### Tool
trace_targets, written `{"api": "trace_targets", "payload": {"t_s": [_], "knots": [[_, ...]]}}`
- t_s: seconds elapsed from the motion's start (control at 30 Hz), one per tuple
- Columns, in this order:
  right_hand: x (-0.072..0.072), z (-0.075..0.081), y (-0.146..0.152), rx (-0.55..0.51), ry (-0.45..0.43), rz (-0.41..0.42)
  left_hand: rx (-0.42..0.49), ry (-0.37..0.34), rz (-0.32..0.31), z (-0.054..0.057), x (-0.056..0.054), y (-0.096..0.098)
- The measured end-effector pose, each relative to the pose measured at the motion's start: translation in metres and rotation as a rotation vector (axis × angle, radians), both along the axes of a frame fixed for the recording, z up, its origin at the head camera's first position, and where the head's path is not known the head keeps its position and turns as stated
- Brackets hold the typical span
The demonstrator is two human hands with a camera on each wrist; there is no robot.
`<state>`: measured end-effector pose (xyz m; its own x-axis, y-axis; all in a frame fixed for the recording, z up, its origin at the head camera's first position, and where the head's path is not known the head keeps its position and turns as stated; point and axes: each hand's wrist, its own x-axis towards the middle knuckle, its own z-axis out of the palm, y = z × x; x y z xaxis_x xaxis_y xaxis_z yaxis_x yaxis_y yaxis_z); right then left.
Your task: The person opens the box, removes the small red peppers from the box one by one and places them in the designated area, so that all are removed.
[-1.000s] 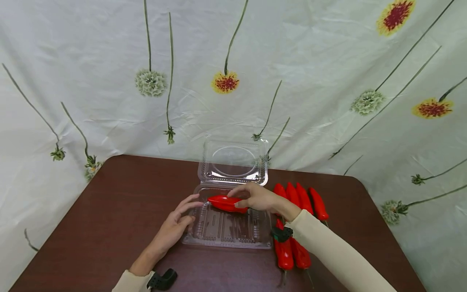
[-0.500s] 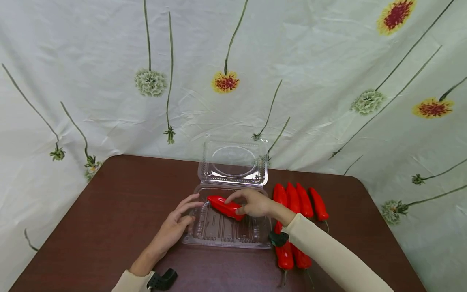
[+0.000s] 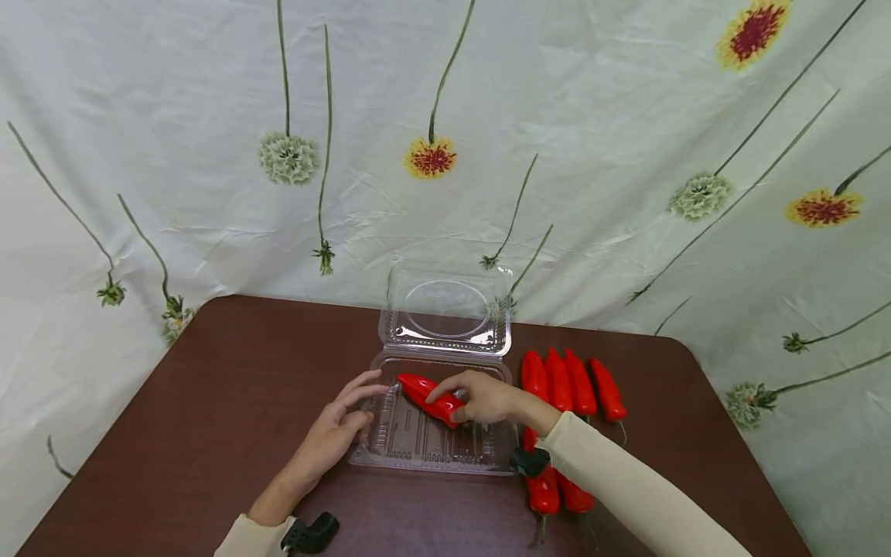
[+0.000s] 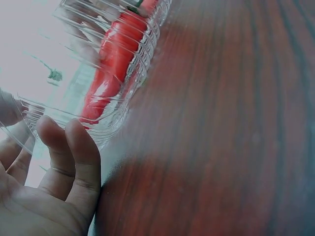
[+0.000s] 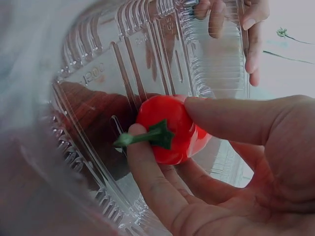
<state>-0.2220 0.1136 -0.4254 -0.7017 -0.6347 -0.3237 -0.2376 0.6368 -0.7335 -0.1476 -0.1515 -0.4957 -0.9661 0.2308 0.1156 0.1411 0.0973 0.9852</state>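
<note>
A long red chili pepper (image 3: 421,389) lies at a slant over the base of a clear plastic clamshell container (image 3: 431,464). My right hand (image 3: 483,398) holds it near its stem end, the thumb on one side and fingers on the other. In the right wrist view the pepper (image 5: 165,118) shows its green stem beside a fingertip. My left hand (image 3: 334,429) rests at the container's left edge with fingers loosely extended. In the left wrist view, fingertips (image 4: 81,135) touch the outside of the clear wall, and the pepper (image 4: 115,59) appears through the plastic.
The container's lid (image 3: 445,305) stands raised behind its base. Several more red chili peppers (image 3: 557,379) lie in two rows to the right, partly under my right forearm. A flower-printed white cloth (image 3: 592,116) hangs behind the dark brown table (image 3: 264,371).
My right hand has moved slightly toward me, and the pepper's stem end has swung nearer, so it lies more slanted. My left hand stays in place.
</note>
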Motion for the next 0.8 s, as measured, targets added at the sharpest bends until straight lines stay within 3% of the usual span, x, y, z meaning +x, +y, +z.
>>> {"api": "trace_targets", "payload": {"t_s": [0.57, 0.8], "knots": [[0.002, 0.007, 0.011, -0.012, -0.042, 0.042, 0.001, -0.006, -0.01, 0.001, 0.0, 0.0], [0.001, 0.013, 0.019, -0.108, -0.072, 0.008, 0.002, -0.001, 0.002, 0.0, 0.0, -0.001]]}}
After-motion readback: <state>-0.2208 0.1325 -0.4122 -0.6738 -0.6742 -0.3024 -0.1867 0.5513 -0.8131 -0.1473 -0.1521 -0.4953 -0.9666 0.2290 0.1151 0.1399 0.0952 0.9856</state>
